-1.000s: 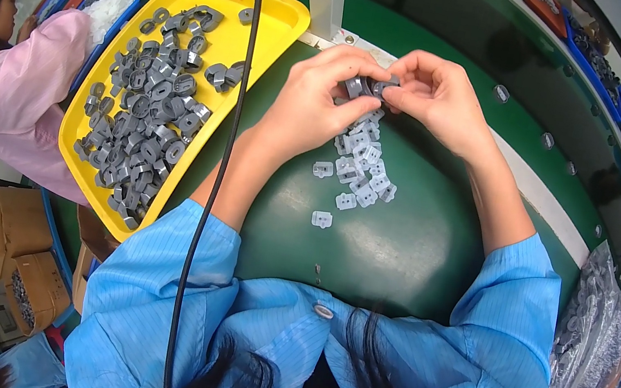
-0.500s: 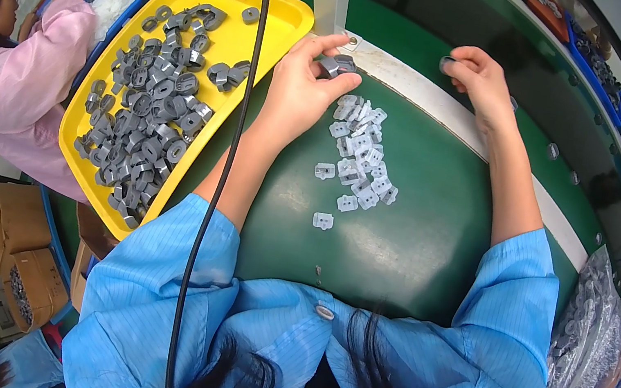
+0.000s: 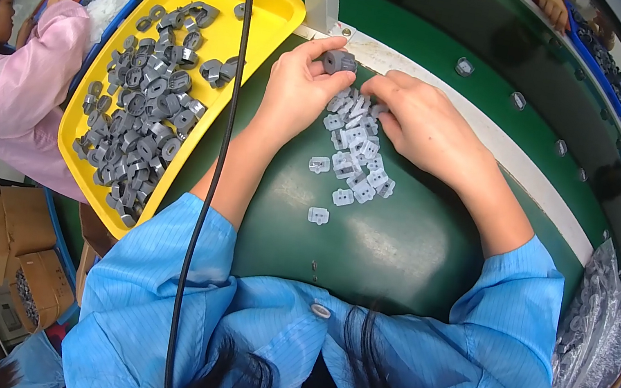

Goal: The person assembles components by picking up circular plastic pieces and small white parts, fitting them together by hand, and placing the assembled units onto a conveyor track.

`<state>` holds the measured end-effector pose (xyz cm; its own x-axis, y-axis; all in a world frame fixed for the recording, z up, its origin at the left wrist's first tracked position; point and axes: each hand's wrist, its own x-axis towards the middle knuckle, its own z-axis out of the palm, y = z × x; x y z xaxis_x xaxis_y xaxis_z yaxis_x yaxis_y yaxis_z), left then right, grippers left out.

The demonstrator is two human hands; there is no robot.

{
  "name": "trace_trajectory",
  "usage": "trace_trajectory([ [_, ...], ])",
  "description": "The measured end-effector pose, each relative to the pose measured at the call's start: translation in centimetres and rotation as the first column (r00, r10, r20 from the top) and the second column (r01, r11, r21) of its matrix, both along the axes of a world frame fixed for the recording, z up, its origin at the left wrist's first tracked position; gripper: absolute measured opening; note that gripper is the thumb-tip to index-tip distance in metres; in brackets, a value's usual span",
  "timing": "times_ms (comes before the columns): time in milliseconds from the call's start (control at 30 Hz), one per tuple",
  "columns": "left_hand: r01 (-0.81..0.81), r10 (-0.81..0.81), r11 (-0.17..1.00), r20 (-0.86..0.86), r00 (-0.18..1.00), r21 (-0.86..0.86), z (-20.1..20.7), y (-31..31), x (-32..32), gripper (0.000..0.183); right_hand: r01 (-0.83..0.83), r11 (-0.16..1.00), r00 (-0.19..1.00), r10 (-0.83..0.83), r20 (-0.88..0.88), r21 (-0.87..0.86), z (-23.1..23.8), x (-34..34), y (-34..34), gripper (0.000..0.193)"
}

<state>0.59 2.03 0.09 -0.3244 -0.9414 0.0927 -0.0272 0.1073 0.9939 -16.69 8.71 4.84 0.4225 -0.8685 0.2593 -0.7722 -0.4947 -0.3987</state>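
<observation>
My left hand [image 3: 295, 92] pinches a dark grey, ring-like plastic part [image 3: 339, 62] between thumb and fingers, above the table's far edge. My right hand [image 3: 427, 123] hovers over the top of a pile of small translucent plastic pieces [image 3: 353, 139], its thumb and index finger apart. Those fingertips come close to the uppermost pieces; I see nothing gripped between them. To the left, a yellow tray [image 3: 279, 18] holds many similar grey parts [image 3: 151, 108].
Beyond the white ledge [image 3: 528, 187], a green strip [image 3: 501, 57] carries several small parts [image 3: 518, 100]. A black cable [image 3: 222, 137] hangs across the view. A person in pink [image 3: 32, 78] sits at left, above cardboard boxes [image 3: 10, 224]. At right is a clear plastic bag [image 3: 593, 335].
My right hand has let go of a small part on the green strip and moved left to the translucent pile. My left hand has turned the grey part slightly.
</observation>
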Motion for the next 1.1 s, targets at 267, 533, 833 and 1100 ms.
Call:
trace_trajectory([
  [267, 0.072, -0.102, 0.988, -0.232, 0.967, -0.136, 0.5, 1.4, -1.2, 0.031, 0.009, 0.91, 0.688, -0.306, 0.658, 0.414, 1.6, -1.5, -1.5, 0.03],
  [533, -0.041, -0.01, 0.95, -0.159, 0.987, -0.311, 0.8, 1.6, -1.6, 0.029, 0.133, 0.935, 0.616, -0.337, 0.712, 0.328, -0.4, -0.7, -2.3, 0.018],
  [833, 0.097, -0.139, 0.984, -0.301, 0.943, -0.15, 0.6, 1.6, -1.5, 0.033, 0.234, 0.936, 0.643, -0.353, 0.68, 0.265, -1.7, -0.7, -2.6, 0.021],
  [1100, -0.007, -0.059, 0.947, -0.197, 0.979, -0.32, 0.5, 2.0, -2.0, 0.027, 0.162, 0.93, 0.667, -0.349, 0.658, 0.329, -1.3, -0.4, -2.3, 0.023],
])
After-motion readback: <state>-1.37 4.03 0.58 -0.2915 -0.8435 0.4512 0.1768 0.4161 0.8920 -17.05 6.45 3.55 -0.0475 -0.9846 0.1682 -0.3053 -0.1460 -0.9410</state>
